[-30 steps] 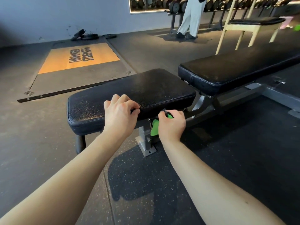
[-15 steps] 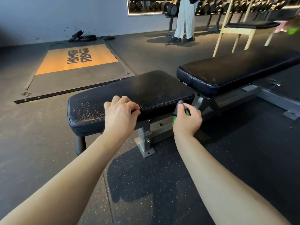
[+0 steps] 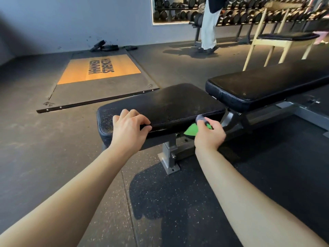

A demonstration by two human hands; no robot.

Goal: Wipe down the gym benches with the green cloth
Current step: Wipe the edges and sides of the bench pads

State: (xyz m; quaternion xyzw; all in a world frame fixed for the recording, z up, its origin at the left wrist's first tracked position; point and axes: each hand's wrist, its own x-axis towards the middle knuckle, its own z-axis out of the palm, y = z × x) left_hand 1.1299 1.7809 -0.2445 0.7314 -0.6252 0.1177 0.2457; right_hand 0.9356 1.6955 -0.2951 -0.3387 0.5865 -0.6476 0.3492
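Rightward since a second ago, our right hand grips the crumpled green cloth against the near edge of the black padded bench seat, by its right corner; our left hand clasps that edge.

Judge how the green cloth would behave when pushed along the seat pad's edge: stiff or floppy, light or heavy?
Probably floppy: the green cloth bunches inside the right hand, a loose fold poking out beside it. Likely light, since that hand alone holds it to the seat pad. It may drag rather than glide, given the pad's grainy cover.
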